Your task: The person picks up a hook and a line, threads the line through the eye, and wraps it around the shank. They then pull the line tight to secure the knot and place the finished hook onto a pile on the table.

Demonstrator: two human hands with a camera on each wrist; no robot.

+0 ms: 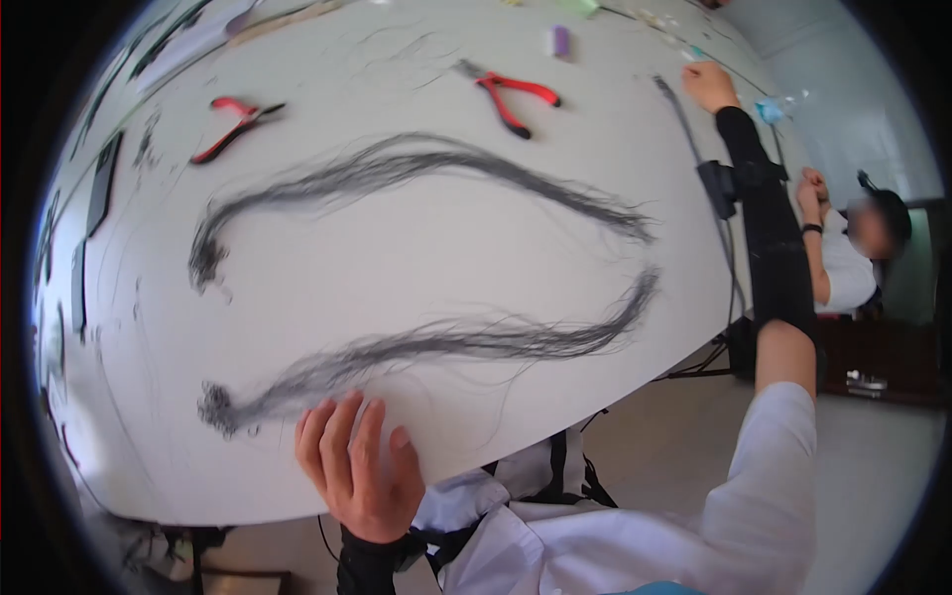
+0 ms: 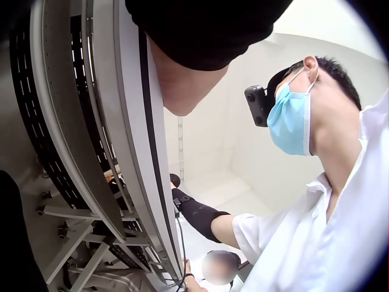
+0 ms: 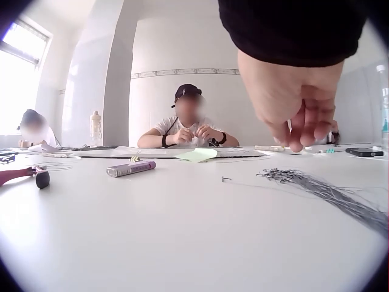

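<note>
Two wavy bundles of thin, dark, wire-like strands lie across the white table in the head view: an upper bundle (image 1: 446,159) and a lower bundle (image 1: 426,345), each with small curled ends at the left. My left hand (image 1: 362,466) rests at the near edge of the table, fingers spread, fingertips right beside the lower bundle. Far out to the right is my right hand (image 1: 711,87), its fingers hanging loosely bent with nothing seen in them. Below it, in the right wrist view, runs another bundle of grey strands (image 3: 328,193) with small hooked ends.
Red-handled pliers (image 1: 511,94) and a second pair of pliers (image 1: 236,129) lie beyond the upper bundle. A purple-ended box (image 3: 130,168) and a green paper (image 3: 197,155) are farther back. Another person (image 3: 185,125) sits across the table. Dark flat objects (image 1: 104,183) line the left side.
</note>
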